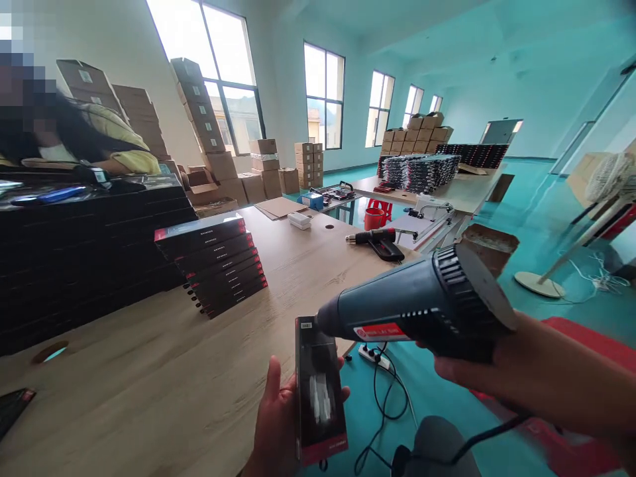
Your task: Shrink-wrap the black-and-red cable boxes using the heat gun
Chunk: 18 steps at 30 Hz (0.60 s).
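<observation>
A slim black-and-red product box (318,377) with a glossy front lies tilted in my left hand (281,414), thumb on one side and fingertips round the other. My right hand (472,364) is wrapped round the handle of a dark heat gun (392,298) with a red label. The gun's nozzle points left, close to the top end of the box; whether it touches cannot be made out. Most of my right fingers are hidden behind the gun. Left of the hands, similar black boxes (226,265) form a neat stack on the wooden table (238,371).
A second heat gun (377,242) and a white box (299,220) lie on the table's far part. At left, a person in a yellow sleeve (134,159) is behind high black box stacks (89,265). A power strip (373,356) with cables is on the floor; a fan (613,179) stands right.
</observation>
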Each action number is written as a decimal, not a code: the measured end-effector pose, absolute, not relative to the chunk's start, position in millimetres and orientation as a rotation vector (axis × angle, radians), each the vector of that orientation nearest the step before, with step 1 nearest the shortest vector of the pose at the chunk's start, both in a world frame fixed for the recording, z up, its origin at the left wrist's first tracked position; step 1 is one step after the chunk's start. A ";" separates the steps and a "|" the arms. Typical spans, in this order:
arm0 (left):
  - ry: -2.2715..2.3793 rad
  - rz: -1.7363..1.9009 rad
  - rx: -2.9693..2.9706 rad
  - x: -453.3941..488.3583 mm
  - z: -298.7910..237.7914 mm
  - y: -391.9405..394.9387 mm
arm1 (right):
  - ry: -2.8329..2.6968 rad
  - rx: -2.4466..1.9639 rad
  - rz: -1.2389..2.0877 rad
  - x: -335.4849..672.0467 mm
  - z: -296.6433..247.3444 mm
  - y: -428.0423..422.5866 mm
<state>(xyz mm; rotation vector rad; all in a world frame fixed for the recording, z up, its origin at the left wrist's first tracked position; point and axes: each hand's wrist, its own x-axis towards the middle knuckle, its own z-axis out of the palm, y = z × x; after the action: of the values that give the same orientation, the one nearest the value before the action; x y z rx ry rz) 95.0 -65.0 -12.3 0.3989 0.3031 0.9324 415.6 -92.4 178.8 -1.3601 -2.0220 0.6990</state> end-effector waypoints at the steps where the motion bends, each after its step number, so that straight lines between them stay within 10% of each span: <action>1: 0.309 0.923 0.396 93.6 -13.3 -64.9 | -2.057 -1.325 0.729 416.6 177.7 -95.4; 18: 0.487 0.887 0.423 78.1 -4.3 -71.7 | -2.086 -1.389 0.416 438.0 148.9 -105.3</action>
<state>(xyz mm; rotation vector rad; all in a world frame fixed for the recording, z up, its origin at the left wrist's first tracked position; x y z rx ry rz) 78.1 -71.7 -4.3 0.4234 0.4869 0.8872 438.0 -105.3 148.9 -1.3895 -2.0856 0.4163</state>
